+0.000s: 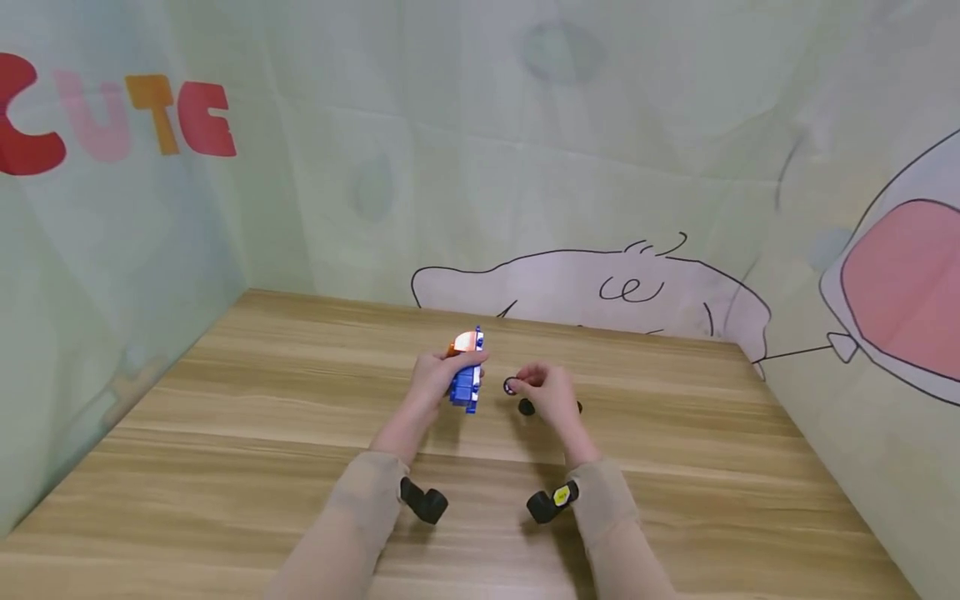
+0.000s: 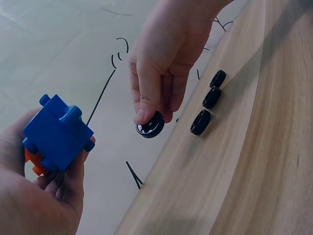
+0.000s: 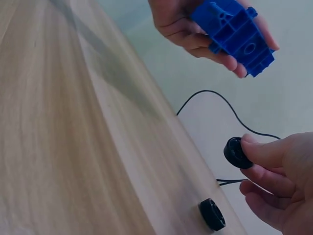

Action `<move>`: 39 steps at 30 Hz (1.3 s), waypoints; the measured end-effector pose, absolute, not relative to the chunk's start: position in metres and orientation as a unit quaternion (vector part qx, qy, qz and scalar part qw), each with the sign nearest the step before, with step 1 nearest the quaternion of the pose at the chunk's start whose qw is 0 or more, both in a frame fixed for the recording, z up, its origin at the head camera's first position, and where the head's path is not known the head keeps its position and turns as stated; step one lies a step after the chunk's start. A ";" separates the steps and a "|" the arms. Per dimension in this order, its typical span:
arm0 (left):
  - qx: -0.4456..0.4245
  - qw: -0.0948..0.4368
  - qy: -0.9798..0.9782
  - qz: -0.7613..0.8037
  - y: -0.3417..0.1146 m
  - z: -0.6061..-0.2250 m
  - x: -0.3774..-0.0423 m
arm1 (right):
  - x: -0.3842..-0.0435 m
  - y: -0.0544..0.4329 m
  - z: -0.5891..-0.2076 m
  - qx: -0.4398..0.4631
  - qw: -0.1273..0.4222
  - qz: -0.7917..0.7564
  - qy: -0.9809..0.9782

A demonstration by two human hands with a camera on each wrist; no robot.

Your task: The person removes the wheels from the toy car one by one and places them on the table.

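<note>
My left hand [image 1: 431, 380] grips a blue toy car body [image 1: 463, 390] with white and orange parts, held above the table. Its ridged blue underside [image 3: 239, 36] with small axle stubs faces the right wrist camera. Between thumb and fingertips, my right hand [image 1: 553, 400] pinches a small black toy wheel [image 3: 236, 152], raised just right of the car body and apart from it. Three more black wheels stand in a row on the tabletop in the left wrist view: a far wheel [image 2: 218, 78], a middle wheel [image 2: 212, 98] and a near wheel [image 2: 199, 122].
The wood-grain table [image 1: 262, 500] spreads under both arms. A pale printed cloth [image 1: 322, 167] with cartoon drawings and coloured letters hangs behind and at both sides. Black wrist cameras [image 1: 429, 505] sit on the sleeves.
</note>
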State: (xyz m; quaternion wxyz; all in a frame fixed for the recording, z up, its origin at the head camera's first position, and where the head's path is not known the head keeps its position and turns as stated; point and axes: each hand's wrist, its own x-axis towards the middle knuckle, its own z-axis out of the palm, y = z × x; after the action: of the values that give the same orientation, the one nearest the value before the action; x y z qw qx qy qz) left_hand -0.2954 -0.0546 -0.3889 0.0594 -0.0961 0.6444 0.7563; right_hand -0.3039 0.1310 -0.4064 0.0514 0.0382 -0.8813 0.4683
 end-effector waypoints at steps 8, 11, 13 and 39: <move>-0.092 0.060 0.642 0.759 -0.056 -0.389 -0.294 | -0.305 0.128 -0.415 0.046 0.051 0.427 -0.901; -0.095 0.063 0.648 0.753 -0.056 -0.389 -0.294 | -0.306 0.127 -0.418 0.053 0.049 0.414 -0.907; -0.095 0.064 0.650 0.751 -0.056 -0.389 -0.295 | -0.306 0.127 -0.418 0.055 0.053 0.408 -0.910; -0.098 0.085 0.673 0.728 -0.053 -0.392 -0.295 | -0.305 0.124 -0.424 0.042 0.014 0.370 -0.928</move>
State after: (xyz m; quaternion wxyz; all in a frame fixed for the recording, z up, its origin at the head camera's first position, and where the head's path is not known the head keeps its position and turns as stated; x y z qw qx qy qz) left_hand -0.2953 -0.0530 -0.3923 0.0854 -0.0984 0.6731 0.7280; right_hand -0.3050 0.1241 -0.4238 0.0143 0.0417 -0.9280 0.3700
